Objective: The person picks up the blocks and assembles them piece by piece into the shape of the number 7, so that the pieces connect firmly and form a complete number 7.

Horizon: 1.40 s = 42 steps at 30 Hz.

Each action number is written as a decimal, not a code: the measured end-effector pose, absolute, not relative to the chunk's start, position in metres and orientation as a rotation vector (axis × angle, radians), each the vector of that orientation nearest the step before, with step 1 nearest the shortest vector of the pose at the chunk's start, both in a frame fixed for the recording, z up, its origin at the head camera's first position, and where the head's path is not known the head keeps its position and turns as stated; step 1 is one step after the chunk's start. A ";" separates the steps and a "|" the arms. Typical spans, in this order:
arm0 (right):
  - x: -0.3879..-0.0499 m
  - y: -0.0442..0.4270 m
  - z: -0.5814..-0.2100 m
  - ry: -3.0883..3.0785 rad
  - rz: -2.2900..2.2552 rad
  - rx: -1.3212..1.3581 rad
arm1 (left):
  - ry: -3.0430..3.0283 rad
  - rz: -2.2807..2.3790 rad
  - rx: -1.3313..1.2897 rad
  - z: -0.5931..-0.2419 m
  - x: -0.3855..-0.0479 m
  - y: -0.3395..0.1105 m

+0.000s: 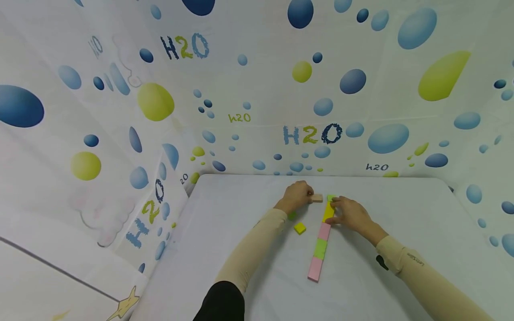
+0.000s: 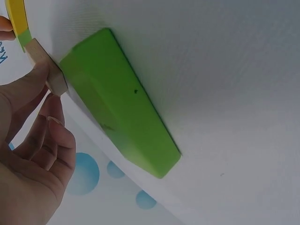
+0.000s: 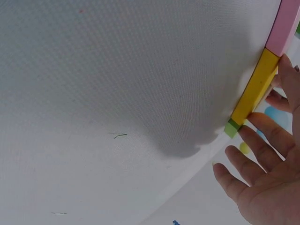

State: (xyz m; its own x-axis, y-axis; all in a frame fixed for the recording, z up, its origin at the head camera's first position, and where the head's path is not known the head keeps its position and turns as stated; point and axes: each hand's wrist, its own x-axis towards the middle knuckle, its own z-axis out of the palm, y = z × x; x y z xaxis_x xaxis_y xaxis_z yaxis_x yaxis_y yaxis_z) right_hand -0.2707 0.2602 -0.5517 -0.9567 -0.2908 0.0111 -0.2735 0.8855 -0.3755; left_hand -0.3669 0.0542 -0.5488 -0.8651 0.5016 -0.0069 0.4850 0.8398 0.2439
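A row of blocks runs away from the person on the white tabletop: pink [image 1: 315,269], green [image 1: 320,248], pink [image 1: 324,231], yellow [image 1: 328,211], then a small green one [image 1: 331,197] at the far end. My left hand [image 1: 297,197] pinches a plain wooden block [image 1: 317,198] between thumb and fingers, just left of that far end. The right hand [image 1: 352,214] lies along the row's right side, its thumb by the pink-yellow joint and fingertips at the yellow and small green blocks. Its fingers are spread and fairly straight in the right wrist view.
A loose green block [image 2: 122,103] lies under the left wrist, partly hidden in the head view. Nearby is a small yellow block [image 1: 300,228]. Patterned white sheets [image 1: 265,89] with blue and green spots rise behind and to the left of the tabletop [image 1: 421,232].
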 end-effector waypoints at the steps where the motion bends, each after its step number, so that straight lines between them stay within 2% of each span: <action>1: -0.271 0.260 -0.552 3.008 -0.590 -0.456 | 2.947 0.370 0.798 -0.549 -0.367 0.054; 42: -0.269 0.261 -0.554 3.035 -0.599 -0.439 | 2.941 0.397 0.843 -0.548 -0.360 0.067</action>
